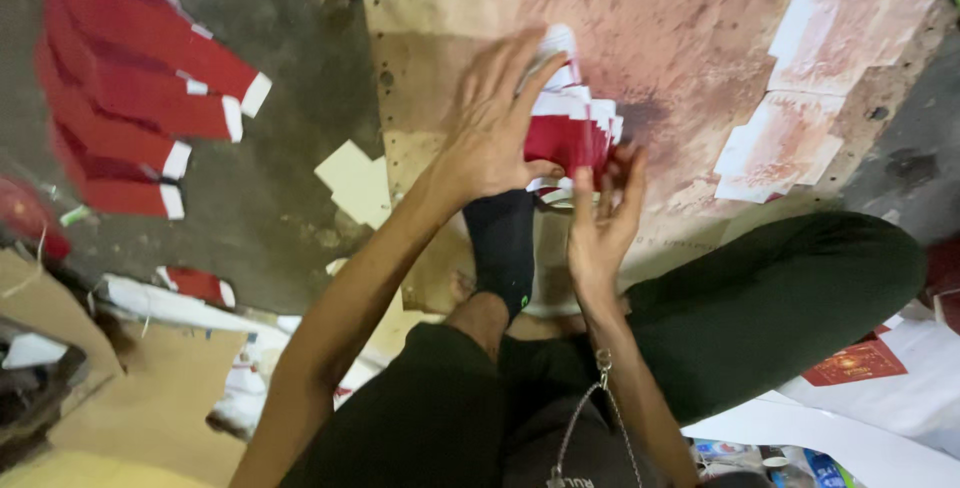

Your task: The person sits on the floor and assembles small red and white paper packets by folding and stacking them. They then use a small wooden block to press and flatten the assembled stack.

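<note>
Black-trousered knees below; left hand (495,133) and right hand (603,218) clasp a red-and-white card stack (570,128), with finished fans (130,98) lying at ten o'clock.

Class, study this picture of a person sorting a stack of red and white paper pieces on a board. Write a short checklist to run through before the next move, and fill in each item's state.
1. Left hand rests on top of the stack of red and white paper pieces: ok.
2. Right hand touches the stack's near edge: ok.
3. Stack edges squared up: not ok, the pieces are fanned.
4. Stack lies on the board: ok.
5. Foot in a black sock clear of the stack: cannot tell.
6. Finished red strips lie apart on the floor: ok.
</note>
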